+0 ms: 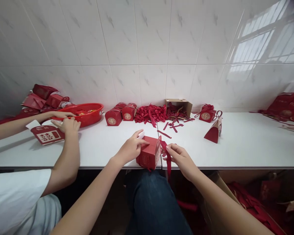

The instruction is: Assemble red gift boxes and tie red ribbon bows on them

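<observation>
A red gift box [148, 151] rests near the front edge of the white table, a pale flap showing at its far left corner. My left hand [130, 147] grips it from the left, index finger laid across the top; the fingertips on the far side are partly hidden. A red ribbon [169, 160] is pinched between the thumb and fingers of my right hand [177, 155], just right of the box. The ribbon's loose end hangs over the table edge. Past the box, a heap of red ribbons [150, 114] lies against the wall.
On the left, a co-worker's hands [70, 124] are at another red box [47, 134] and a red basin [89, 116]. Finished-looking boxes [114, 117] and an open carton [183, 107] line the wall. A triangular red box [213, 130] stands right.
</observation>
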Demonstrator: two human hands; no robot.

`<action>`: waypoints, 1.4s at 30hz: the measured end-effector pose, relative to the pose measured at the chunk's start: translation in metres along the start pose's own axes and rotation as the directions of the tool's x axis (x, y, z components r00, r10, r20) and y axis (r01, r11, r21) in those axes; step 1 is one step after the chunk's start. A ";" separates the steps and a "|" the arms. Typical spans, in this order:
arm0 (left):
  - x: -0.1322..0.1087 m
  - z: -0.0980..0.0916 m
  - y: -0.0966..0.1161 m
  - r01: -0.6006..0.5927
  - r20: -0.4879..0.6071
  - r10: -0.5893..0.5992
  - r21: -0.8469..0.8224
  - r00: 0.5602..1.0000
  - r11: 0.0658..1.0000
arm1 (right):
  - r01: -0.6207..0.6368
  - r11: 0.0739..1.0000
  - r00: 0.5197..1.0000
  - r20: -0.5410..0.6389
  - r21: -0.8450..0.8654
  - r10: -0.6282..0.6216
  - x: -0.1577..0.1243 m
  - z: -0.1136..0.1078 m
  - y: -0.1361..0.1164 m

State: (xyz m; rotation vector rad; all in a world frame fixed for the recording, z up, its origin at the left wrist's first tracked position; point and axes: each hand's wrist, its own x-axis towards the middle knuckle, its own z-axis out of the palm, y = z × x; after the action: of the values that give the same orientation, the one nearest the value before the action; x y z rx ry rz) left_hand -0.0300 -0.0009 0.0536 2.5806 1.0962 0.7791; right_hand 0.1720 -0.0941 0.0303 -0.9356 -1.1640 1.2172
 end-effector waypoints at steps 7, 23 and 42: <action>-0.009 0.021 0.014 0.145 -0.145 -0.163 -0.126 0.976 0.981 | -0.067 0.998 0.997 -0.043 0.000 0.067 0.010 -0.002 0.006; -0.008 0.040 -0.002 0.073 -0.287 -0.159 -0.291 0.945 0.954 | -0.169 0.973 0.975 -0.116 0.158 0.188 0.019 -0.010 0.007; -0.001 0.037 -0.013 0.208 -0.080 -0.277 -0.474 0.958 0.856 | -0.074 0.993 0.991 -0.101 0.088 0.083 0.015 -0.001 0.005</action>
State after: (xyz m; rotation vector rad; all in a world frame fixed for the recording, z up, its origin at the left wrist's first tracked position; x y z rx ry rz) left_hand -0.0177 0.0070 0.0170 1.9712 1.0895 1.0310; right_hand 0.1715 -0.0787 0.0272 -0.9779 -0.9939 1.2554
